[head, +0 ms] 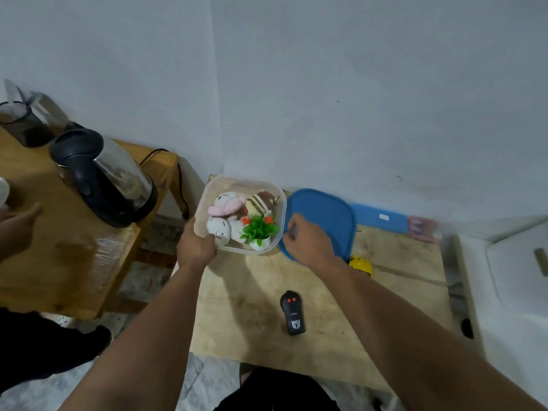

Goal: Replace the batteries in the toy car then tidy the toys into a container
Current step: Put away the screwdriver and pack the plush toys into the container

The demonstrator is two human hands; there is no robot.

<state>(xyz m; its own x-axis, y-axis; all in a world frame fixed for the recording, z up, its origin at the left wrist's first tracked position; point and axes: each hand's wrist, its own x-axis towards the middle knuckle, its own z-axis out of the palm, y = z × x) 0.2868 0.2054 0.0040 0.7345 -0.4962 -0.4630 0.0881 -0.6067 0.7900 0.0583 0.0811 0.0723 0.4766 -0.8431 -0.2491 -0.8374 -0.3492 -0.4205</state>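
A clear plastic container (pixel 207 197) stands at the back left of the wooden table (pixel 237 307). Inside it lie plush toys (pixel 225 209) and a small fake green plant (pixel 261 228). My left hand (pixel 197 247) grips the container's near left rim. My right hand (pixel 308 241) is closed on the near edge of the blue lid (pixel 326 215), which lies just right of the container. The yellow toy car (pixel 361 265) peeks out from behind my right forearm. A black remote control (pixel 293 312) with two red buttons lies on the table between my arms.
A lower wooden table (pixel 44 262) at left carries a steel kettle (pixel 109 179) and a dark jar (pixel 17 123). Another person's hand (pixel 17 226) shows at the far left. A blue box (pixel 382 218) sits against the wall; a white surface (pixel 519 277) lies at right.
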